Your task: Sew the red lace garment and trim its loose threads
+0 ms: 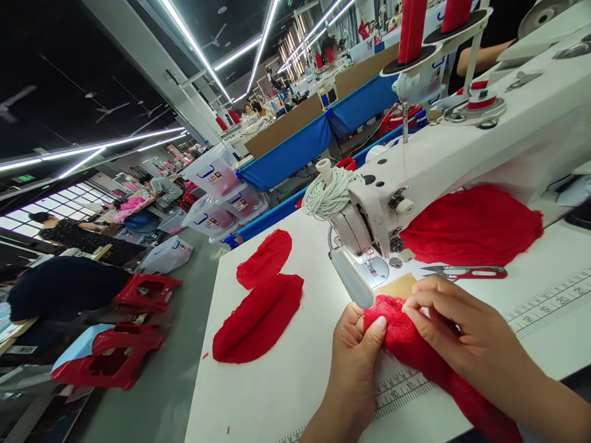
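Note:
A piece of red fabric [415, 351] with a lacy edge stretches from the sewing machine's front down toward the table's near edge. My left hand [353, 357] is closed on its left end, thumb on top. With thumb and forefinger together, my right hand [455, 323] pinches the same fabric at its upper edge. Just beyond my hands stands the white sewing machine [443, 166], its needle plate [375, 271] lit. Thread snips [471, 272] with red handles lie behind my right hand, beside a gathered red fabric piece [471, 224].
Two red fabric pieces, a larger one [258, 320] and a smaller one [265, 258], lie on the white table [258, 400] at left. Pale green cord [330, 194] hangs on the machine head. Plastic bins [215, 172] and red stools [111, 357] stand beyond; other people work farther off.

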Tool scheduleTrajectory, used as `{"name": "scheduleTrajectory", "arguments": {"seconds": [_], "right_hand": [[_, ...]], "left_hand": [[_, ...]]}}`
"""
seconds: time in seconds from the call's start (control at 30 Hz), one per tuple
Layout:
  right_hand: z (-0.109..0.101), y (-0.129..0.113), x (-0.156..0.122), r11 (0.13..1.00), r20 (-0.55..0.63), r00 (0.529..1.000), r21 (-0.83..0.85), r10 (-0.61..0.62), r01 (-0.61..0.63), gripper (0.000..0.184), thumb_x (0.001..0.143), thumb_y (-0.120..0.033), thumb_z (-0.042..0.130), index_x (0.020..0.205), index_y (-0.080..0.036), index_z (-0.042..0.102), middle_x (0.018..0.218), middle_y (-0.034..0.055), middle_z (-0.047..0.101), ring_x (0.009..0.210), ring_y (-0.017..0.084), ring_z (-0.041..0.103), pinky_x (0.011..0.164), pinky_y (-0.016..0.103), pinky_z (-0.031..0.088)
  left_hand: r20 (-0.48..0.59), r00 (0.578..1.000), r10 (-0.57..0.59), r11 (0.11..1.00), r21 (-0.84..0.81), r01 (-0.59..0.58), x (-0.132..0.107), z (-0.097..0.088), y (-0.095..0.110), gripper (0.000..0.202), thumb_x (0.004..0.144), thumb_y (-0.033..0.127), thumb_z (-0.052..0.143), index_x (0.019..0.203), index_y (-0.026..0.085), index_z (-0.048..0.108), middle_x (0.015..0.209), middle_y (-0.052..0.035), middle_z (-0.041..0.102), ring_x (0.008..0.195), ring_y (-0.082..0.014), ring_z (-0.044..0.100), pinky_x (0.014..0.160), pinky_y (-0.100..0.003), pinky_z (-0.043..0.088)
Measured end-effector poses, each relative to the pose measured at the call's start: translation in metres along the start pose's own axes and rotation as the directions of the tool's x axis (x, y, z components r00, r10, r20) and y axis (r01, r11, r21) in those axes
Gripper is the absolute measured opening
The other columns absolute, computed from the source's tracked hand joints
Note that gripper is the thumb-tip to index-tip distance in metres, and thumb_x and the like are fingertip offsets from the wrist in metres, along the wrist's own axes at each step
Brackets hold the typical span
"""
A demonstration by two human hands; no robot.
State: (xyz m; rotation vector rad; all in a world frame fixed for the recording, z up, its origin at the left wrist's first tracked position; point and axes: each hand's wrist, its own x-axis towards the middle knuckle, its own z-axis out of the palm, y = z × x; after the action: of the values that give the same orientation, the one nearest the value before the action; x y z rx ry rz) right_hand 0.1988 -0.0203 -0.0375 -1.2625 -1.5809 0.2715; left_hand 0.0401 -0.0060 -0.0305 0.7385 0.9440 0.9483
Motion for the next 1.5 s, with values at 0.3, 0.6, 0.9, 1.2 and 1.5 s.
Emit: {"name": "scheduleTrajectory", "arguments": {"seconds": [0.3,0.6,0.9,1.2,1.5], "right_hand": [[0.005,0.002,-0.005,0.999,0.1,0.994,0.004,-0.034,0.034,0.016,0.096,-0.021,0.049,0.088,-0.026,0.061,0.087,0.0003,0.06,0.064,0.012,0.058,0.054,0.023,0.047],[0.0,0.006,-0.003,0.996,0.117,0.992,0.083,-0.043,0.033,0.013,0.095,-0.02,0.053,0.092,-0.028,0.062,0.09,-0.0004,0.058,0.075,0.013,0.062,0.064,0.024,0.05],[0.009,0.003,-0.001,0.99,0.167,0.982,0.094,0.086,-0.103,0.018,0.096,-0.02,0.043,0.08,-0.026,0.05,0.081,-0.0005,0.056,0.067,0.015,0.054,0.058,0.027,0.046],[-0.04,0.041,0.005,0.935,0.118,0.992,-0.355,0.051,-0.006,0.027,0.1,-0.043,0.038,0.103,-0.028,0.06,0.102,0.0026,0.07,0.074,0.019,0.069,0.058,0.032,0.053],[-0.058,0.089,-0.004,0.619,0.289,0.957,-0.75,-0.012,0.234,0.052,0.102,-0.048,0.018,0.096,-0.026,0.065,0.096,0.002,0.072,0.067,0.022,0.072,0.037,0.032,0.043]], "left_hand": [[-0.013,1.0,0.014,1.0,0.026,-0.013,-0.001,0.003,0.001,0.026,0.078,0.036,0.079,0.088,0.017,0.064,0.081,-0.0024,0.074,0.074,-0.0153,0.068,0.074,-0.027,0.051],[0.011,1.0,0.014,1.0,0.005,-0.014,0.001,0.003,0.002,0.026,0.079,0.036,0.078,0.09,0.016,0.065,0.079,-0.0028,0.072,0.072,-0.0154,0.065,0.074,-0.028,0.05],[-0.013,1.0,0.003,1.0,-0.016,-0.003,0.001,-0.001,-0.002,0.027,0.077,0.037,0.08,0.083,0.016,0.063,0.074,-0.0015,0.07,0.07,-0.0141,0.063,0.074,-0.028,0.05],[0.021,1.0,-0.014,0.998,-0.067,0.015,0.002,0.001,0.001,0.027,0.076,0.036,0.08,0.086,0.016,0.065,0.08,-0.006,0.074,0.077,-0.0192,0.069,0.08,-0.032,0.052],[0.018,1.0,-0.013,0.998,-0.065,0.014,0.003,0.003,0.005,0.029,0.067,0.026,0.086,0.089,0.015,0.07,0.078,-0.0057,0.076,0.071,-0.0171,0.07,0.073,-0.027,0.053]]}}
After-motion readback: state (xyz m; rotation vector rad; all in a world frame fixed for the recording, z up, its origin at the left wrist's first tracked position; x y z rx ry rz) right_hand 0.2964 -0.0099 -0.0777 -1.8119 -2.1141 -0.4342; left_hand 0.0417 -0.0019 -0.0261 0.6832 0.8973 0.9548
